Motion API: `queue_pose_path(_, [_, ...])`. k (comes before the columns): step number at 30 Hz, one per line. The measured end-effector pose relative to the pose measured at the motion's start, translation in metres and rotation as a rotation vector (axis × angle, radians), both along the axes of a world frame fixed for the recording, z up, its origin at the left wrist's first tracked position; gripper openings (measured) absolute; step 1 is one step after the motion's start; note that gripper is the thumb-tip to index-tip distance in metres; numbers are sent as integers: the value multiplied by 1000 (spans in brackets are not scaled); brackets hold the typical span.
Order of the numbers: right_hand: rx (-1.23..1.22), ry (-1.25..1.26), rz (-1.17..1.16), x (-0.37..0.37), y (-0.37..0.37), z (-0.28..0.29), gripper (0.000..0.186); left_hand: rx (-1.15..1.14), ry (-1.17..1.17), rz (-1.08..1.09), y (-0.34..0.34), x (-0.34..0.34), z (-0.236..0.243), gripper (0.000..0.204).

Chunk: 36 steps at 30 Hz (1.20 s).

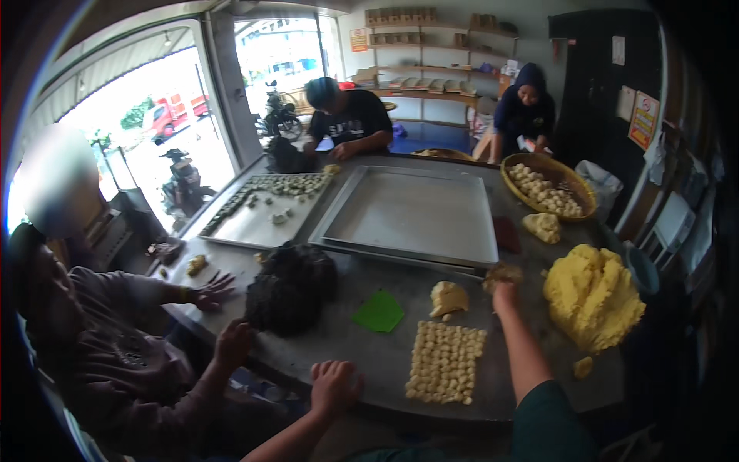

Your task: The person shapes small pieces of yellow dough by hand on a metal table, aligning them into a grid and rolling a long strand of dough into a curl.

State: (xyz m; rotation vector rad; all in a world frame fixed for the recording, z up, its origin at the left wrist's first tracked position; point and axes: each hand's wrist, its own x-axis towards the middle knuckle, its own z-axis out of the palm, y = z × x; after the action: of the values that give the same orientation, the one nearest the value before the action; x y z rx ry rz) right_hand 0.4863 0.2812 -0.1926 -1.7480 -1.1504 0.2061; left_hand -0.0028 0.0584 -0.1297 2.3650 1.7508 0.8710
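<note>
My left hand (335, 383) rests at the near table edge, its fingers loosely curled with nothing visible in them. My right arm reaches forward over the table. At its end, my right hand (504, 279) is smeared by motion, so its fingers and anything in them cannot be made out. Just left of it lies a pale lump of dough (449, 297). Below that, small pale dough balls (443, 362) stand in close rows. A green sheet (379, 311) lies between my hands. To the right sits a large yellow dough mound (593, 296), with a small yellow piece (583, 367) nearby.
A dark dough mound (292, 289) sits left of the green sheet, beside a co-worker's hands (215, 292). Beyond are a tray of small dark pieces (265, 208), metal trays (412, 215) and a basket of dough balls (585, 202). Two more people stand at the far side.
</note>
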Motion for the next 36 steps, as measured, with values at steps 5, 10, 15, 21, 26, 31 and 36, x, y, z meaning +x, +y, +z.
queue_pose_path(5, [-602, -509, 128, 16, -24, 13, 21, -70, 18, -23, -7, 0, -13, 27])
queue_pose_path(10, [-158, -420, -82, -9, -75, 17, 27, -32, 35, 58, -17, -6, -7, 25])
queue_pose_path(15, [-233, -477, -56, -21, -96, -27, 29, 1, 54, 11, -4, 7, -11, 24])
queue_pose_path(21, [-15, -705, 13, -27, -59, 0, 27, -2, 54, 43, -7, -8, -9, 24])
queue_pose_path(26, [-509, -555, 53, -46, -69, 7, 26, -1, 64, 75, -9, -5, -8, 24])
queue_pose_path(31, [-284, -341, -23, -19, -94, -17, 30, -61, 65, 47, -17, -7, -22, 25])
queue_pose_path(36, [-50, -523, 89, -16, -102, -30, 32, 18, 62, 52, -8, 0, -8, 21])
